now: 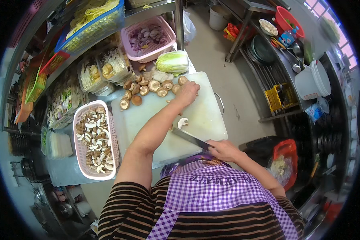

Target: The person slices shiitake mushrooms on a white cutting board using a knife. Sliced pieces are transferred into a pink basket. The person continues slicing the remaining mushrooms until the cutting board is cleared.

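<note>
My right hand (225, 151) grips a kitchen knife (189, 138) by its handle, the blade lying low over the near side of the white cutting board (198, 120). A cut piece of mushroom (182, 123) rests just beyond the blade. Farther up the board, my left hand (187, 93) is bent down beside whole shiitake mushrooms (154, 86); its fingertips are hidden, so I cannot tell whether it holds one. Sliced mushrooms (97, 141) fill much of a pink plastic basket (116, 147) left of the board.
A napa cabbage (172, 62) lies at the board's far edge, before a pink basket (151, 57) of sliced onion. Clear containers (114, 64) of enoki mushrooms stand at the back left. Overhead, a shelf holds a blue basket (93, 28). A metal rack (276, 60) stands across the floor.
</note>
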Available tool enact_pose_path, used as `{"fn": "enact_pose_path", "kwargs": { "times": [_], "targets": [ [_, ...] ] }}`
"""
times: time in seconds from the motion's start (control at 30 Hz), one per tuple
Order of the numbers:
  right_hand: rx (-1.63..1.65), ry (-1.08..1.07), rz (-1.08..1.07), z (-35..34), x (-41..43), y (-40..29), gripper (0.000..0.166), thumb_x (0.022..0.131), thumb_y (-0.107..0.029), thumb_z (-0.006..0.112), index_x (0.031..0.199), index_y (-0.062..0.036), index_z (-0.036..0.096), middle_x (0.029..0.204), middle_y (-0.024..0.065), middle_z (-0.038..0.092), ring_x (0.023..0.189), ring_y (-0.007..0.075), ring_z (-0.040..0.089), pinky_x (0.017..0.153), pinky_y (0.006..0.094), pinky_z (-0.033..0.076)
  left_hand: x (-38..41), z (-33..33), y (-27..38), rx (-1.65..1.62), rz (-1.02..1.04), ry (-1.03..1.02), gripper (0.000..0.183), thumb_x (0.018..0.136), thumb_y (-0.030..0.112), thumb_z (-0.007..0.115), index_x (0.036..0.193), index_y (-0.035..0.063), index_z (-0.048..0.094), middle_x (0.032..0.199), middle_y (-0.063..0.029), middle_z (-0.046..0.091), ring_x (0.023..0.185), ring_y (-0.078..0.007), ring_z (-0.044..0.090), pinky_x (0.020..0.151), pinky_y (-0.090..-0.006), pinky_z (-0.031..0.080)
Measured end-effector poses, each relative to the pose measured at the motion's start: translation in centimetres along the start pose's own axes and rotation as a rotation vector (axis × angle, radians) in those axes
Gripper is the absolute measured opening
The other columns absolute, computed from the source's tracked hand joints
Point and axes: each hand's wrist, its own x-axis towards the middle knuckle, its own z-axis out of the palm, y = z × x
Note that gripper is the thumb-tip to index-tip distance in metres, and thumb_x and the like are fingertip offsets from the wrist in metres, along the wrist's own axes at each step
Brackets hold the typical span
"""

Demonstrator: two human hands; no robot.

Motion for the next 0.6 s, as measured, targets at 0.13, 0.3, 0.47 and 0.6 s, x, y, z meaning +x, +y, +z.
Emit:
{"fn": "enact_pose_path", "kwargs": {
  "times": [0.13,0.3,0.47,0.6],
  "targets": [
    [-0.093,-0.092,-0.043,1.3,5.1,-1.2,0.031,0.097,-0.024,0.048,0.123,-0.0122,0.059,0.082,0.0267,0.067,0.078,0.0471,0.066,0.076,0.0548,0.052,-2.3,-6.3,2.9,-0.289,-0.189,0.149,0.029,0.080,0.002,0.068,0.108,0.0055,0.064,0.104,-0.0130,0.065,0.106,-0.0308,0.061,0.087,-0.0432,0.051],
    [0.149,-0.023,0.132,-0.3,6.7,-1.0,0.030,0.097,-0.024,0.049,0.119,-0.0048,0.057,0.084,0.0258,0.068,0.077,0.0449,0.067,0.077,0.0537,0.053,-12.8,-8.5,2.1,-0.213,-0.319,0.439,0.036,0.078,-0.001,0.072,0.112,0.0058,0.062,0.106,-0.0110,0.065,0.095,-0.0262,0.064,0.081,-0.0349,0.053],
    [0.026,0.030,0.070,-1.1,6.8,-2.1,0.025,0.097,-0.020,0.048,0.113,-0.0028,0.056,0.081,0.0254,0.067,0.073,0.0447,0.066,0.074,0.0547,0.052,-20.4,-2.8,2.3,-0.053,-0.157,0.479,0.030,0.077,-0.004,0.071,0.104,0.0037,0.061,0.110,-0.0145,0.061,0.104,-0.0352,0.059,0.092,-0.0426,0.050],
    [-0.272,0.066,-0.053,-1.5,7.0,-4.3,0.022,0.096,-0.017,0.048,0.112,-0.0027,0.052,0.080,0.0249,0.067,0.079,0.0453,0.067,0.074,0.0567,0.051,-20.9,-3.1,2.8,-0.125,-0.161,0.504,0.025,0.079,-0.004,0.069,0.103,0.0016,0.062,0.112,-0.0139,0.061,0.108,-0.0358,0.057,0.094,-0.0427,0.049]
  ]
}}
